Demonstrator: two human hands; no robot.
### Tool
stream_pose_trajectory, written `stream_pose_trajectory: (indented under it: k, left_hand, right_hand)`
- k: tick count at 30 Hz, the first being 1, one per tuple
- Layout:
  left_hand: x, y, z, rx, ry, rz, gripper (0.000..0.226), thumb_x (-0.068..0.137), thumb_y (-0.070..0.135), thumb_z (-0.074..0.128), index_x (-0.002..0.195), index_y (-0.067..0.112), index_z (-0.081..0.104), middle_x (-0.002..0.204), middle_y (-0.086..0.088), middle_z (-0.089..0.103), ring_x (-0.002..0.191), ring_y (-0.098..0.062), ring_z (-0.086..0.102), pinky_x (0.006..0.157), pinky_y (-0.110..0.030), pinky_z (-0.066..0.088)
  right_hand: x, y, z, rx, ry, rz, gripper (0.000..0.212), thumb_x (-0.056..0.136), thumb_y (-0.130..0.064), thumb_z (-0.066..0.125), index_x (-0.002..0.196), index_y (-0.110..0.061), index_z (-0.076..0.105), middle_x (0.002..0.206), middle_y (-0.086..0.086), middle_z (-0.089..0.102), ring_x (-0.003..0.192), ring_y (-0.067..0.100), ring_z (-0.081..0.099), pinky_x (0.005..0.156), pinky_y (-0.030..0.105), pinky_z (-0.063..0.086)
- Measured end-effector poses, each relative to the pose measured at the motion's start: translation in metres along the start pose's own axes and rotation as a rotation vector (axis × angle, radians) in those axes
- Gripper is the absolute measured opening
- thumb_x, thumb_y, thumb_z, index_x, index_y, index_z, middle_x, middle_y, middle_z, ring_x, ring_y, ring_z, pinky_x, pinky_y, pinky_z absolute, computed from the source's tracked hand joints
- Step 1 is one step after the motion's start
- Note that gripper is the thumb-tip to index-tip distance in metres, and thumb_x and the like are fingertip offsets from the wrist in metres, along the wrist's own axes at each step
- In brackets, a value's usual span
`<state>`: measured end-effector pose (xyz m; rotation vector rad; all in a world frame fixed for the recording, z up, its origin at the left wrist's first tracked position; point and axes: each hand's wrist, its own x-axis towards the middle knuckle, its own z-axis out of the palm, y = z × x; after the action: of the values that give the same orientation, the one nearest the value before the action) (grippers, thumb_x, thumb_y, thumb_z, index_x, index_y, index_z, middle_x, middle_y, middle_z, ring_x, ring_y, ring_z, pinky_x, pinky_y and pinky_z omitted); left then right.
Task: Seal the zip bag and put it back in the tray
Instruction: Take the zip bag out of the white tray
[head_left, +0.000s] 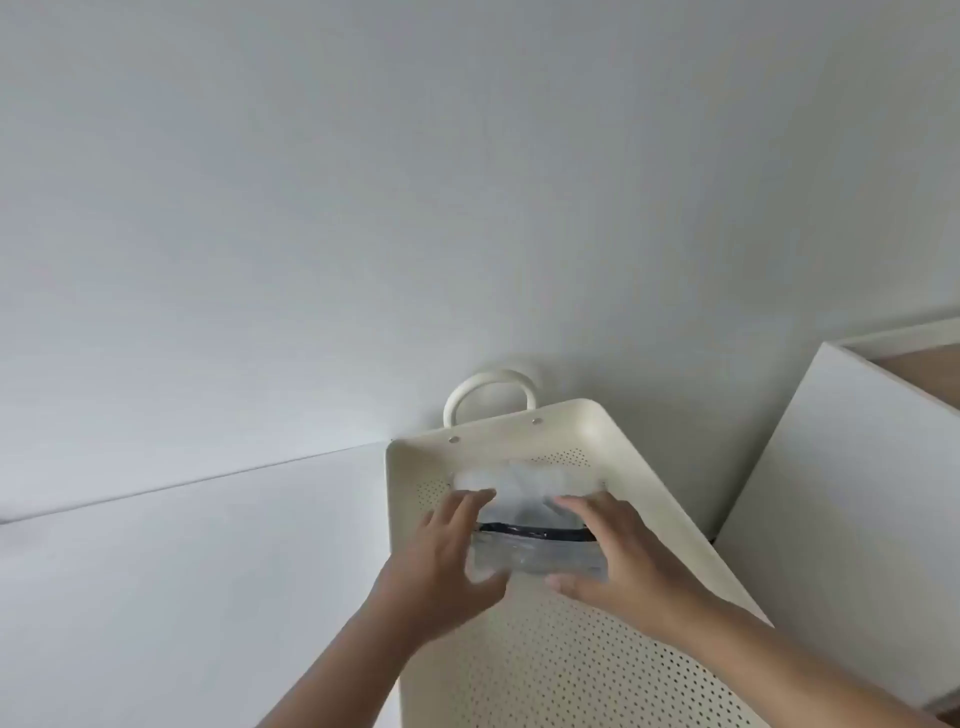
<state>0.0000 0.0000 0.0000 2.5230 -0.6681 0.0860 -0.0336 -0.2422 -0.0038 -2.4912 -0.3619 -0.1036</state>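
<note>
Both hands clamped on the clear plastic zip bag with a dark zip strip (535, 525), left hand (447, 551) at one end, right hand (618, 556) at the other. Bag low over the far end of the cream perforated metal tray (613, 670), possibly touching its floor; blurred. Looped tray handle (491, 389) beyond the fingertips.

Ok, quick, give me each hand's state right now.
Left hand: closed on the left end of the zip bag, over the tray.
Right hand: closed on the bag's right end.
</note>
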Motion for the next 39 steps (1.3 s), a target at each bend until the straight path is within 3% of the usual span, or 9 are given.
stream_pose_trajectory:
  k: [4, 9, 13, 16, 20, 23, 27, 31, 39]
  left_hand:
    - [0.009, -0.004, 0.013, 0.083, 0.075, 0.038, 0.048, 0.079, 0.051, 0.056, 0.122, 0.031, 0.048, 0.117, 0.014, 0.05, 0.099, -0.012, 0.056, 0.075, -0.027, 0.051]
    - [0.017, -0.001, 0.019, 0.013, 0.194, 0.11, 0.024, 0.095, 0.038, 0.046, 0.111, 0.021, 0.05, 0.102, 0.003, 0.053, 0.083, -0.022, 0.056, 0.071, -0.039, 0.049]
    - [0.016, 0.01, 0.014, -0.152, 0.315, 0.129, 0.031, 0.101, 0.042, 0.033, 0.111, 0.016, 0.046, 0.103, -0.001, 0.051, 0.081, -0.022, 0.054, 0.069, -0.037, 0.045]
    - [0.011, 0.023, 0.006, -0.192, 0.433, 0.13, 0.03, 0.101, 0.04, 0.034, 0.105, 0.013, 0.048, 0.093, 0.003, 0.05, 0.073, -0.006, 0.046, 0.062, -0.025, 0.036]
    - [0.002, 0.039, -0.017, -0.176, 0.508, 0.181, 0.027, 0.101, 0.043, 0.035, 0.094, 0.019, 0.046, 0.079, 0.015, 0.044, 0.075, 0.012, 0.046, 0.059, -0.013, 0.031]
    - [-0.009, 0.049, -0.04, -0.157, 0.524, 0.185, 0.03, 0.1, 0.049, 0.032, 0.085, 0.024, 0.037, 0.074, 0.012, 0.044, 0.072, -0.001, 0.046, 0.062, -0.032, 0.034]
    - [-0.031, 0.057, -0.077, -0.164, 0.615, 0.223, 0.036, 0.1, 0.046, 0.033, 0.081, 0.017, 0.037, 0.067, 0.008, 0.043, 0.062, -0.01, 0.041, 0.054, -0.03, 0.033]
    - [-0.058, 0.041, -0.112, -0.125, 0.73, 0.209, 0.036, 0.101, 0.046, 0.032, 0.086, 0.015, 0.041, 0.072, 0.005, 0.051, 0.068, -0.018, 0.049, 0.056, -0.032, 0.037]
    - [-0.126, -0.05, -0.132, 0.135, 0.843, -0.026, 0.038, 0.097, 0.054, 0.022, 0.097, 0.02, 0.04, 0.098, 0.005, 0.047, 0.063, -0.029, 0.052, 0.052, -0.035, 0.04]
  right_hand:
    - [0.0, 0.007, 0.012, -0.081, 0.127, -0.086, 0.028, 0.086, -0.022, 0.059, 0.107, -0.034, 0.047, 0.102, -0.019, 0.047, 0.094, 0.0, 0.05, 0.076, 0.019, 0.042]
    - [0.005, 0.005, 0.01, 0.007, 0.228, -0.054, 0.022, 0.09, -0.012, 0.05, 0.099, -0.031, 0.044, 0.087, -0.017, 0.054, 0.079, -0.001, 0.054, 0.062, 0.017, 0.043]
    - [0.012, -0.01, -0.006, 0.014, 0.337, -0.082, 0.012, 0.095, -0.017, 0.042, 0.098, -0.029, 0.043, 0.068, -0.014, 0.054, 0.06, 0.001, 0.051, 0.052, 0.017, 0.038]
    - [0.011, -0.03, -0.022, -0.012, 0.378, -0.096, 0.008, 0.098, -0.02, 0.043, 0.095, -0.027, 0.04, 0.067, -0.004, 0.055, 0.056, 0.018, 0.046, 0.052, 0.035, 0.04]
    - [-0.001, -0.059, -0.046, -0.1, 0.451, -0.121, 0.013, 0.099, -0.025, 0.046, 0.093, -0.015, 0.04, 0.065, -0.001, 0.052, 0.056, 0.029, 0.048, 0.05, 0.036, 0.037]
    - [-0.012, -0.085, -0.062, -0.135, 0.494, -0.144, 0.018, 0.099, -0.03, 0.044, 0.09, -0.014, 0.04, 0.062, -0.001, 0.049, 0.058, 0.033, 0.049, 0.051, 0.038, 0.038]
    - [-0.017, -0.124, -0.072, -0.194, 0.541, -0.194, 0.017, 0.1, -0.029, 0.041, 0.09, -0.017, 0.036, 0.059, -0.004, 0.045, 0.056, 0.031, 0.047, 0.047, 0.033, 0.03]
    - [-0.005, -0.171, -0.06, -0.26, 0.613, -0.276, 0.021, 0.1, -0.037, 0.036, 0.089, -0.02, 0.032, 0.062, 0.005, 0.051, 0.055, 0.037, 0.051, 0.048, 0.036, 0.035]
    - [0.028, -0.239, 0.045, -0.253, 0.662, -0.269, 0.028, 0.099, -0.036, 0.037, 0.102, -0.009, 0.041, 0.072, 0.012, 0.063, 0.062, 0.039, 0.059, 0.049, 0.034, 0.033]
